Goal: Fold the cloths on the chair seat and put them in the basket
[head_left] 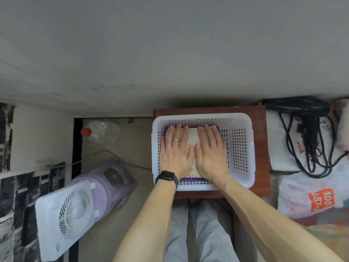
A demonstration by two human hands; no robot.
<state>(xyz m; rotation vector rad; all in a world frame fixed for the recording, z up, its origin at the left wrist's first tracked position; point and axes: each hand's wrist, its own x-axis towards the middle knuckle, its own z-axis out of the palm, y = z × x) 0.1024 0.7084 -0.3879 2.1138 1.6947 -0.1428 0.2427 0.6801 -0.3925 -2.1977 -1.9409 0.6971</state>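
Observation:
A white perforated plastic basket [240, 148] stands on the brown wooden chair seat [261, 129]. Inside it lies a folded cream fluffy cloth [192, 139] on top of a purple cloth [190, 179], whose edges show at the near and far sides. My left hand [174, 150], with a ring and a black watch at the wrist, lies flat on the cream cloth with fingers spread. Beside it my right hand [211, 150] presses flat on the same cloth. The two thumbs nearly touch. Neither hand grips anything.
A purple-and-white fan heater [75, 208] lies on the floor at the left, with a clear bottle with a red cap [100, 132] behind it. Right of the chair sit a black cabled device [306, 129] on white cloth and a white plastic bag [309, 197]. A wall stands behind.

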